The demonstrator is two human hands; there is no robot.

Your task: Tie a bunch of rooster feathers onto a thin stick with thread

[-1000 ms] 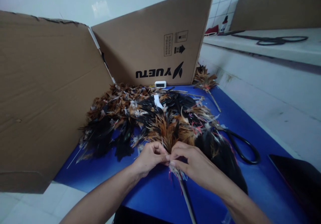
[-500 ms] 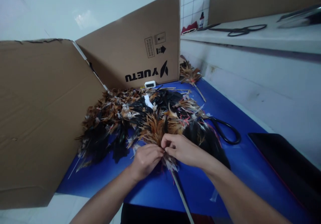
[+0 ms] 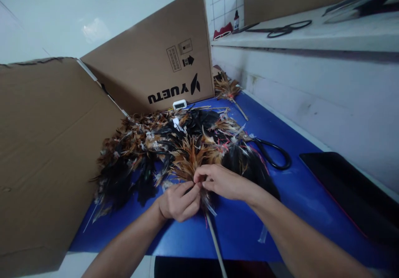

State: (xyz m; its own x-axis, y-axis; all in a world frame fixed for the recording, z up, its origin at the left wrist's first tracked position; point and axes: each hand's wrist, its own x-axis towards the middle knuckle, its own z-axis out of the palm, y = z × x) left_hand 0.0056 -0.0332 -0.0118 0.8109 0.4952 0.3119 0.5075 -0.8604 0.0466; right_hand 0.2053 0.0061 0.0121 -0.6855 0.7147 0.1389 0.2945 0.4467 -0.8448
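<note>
— Both hands have slid a little lower and leftward on the blue mat (image 3: 280,211) since a second ago, and the left hand (image 3: 179,201) has curled tighter; the view has swung too, so the cardboard box (image 3: 162,62) now sits further left.

— What does each hand hold?

— The left hand is clenched round the neck of the feather duster (image 3: 199,161), just where the feathers meet the thin stick (image 3: 213,240). The right hand (image 3: 220,182) pinches the same spot from above, thumb and forefinger closed on the binding.

— Which step does that look like?

— Most likely fixing feathers to the stick, tying or tightening them at the base. Whether a thread runs between the fingers cannot be made out.

— And the next move?

— It would call for a steady grip by the left hand while the right works round the neck, without letting the bundle loosen.

— How does the duster look?

— Brown and orange feathers fan away from the hands, black ones beside them; the pale stick runs toward the person. It lies at the near edge of a big feather pile (image 3: 140,153). Black scissors (image 3: 274,155) rest just right of the pile, and a dark tray (image 3: 346,186) lies further right.
</note>
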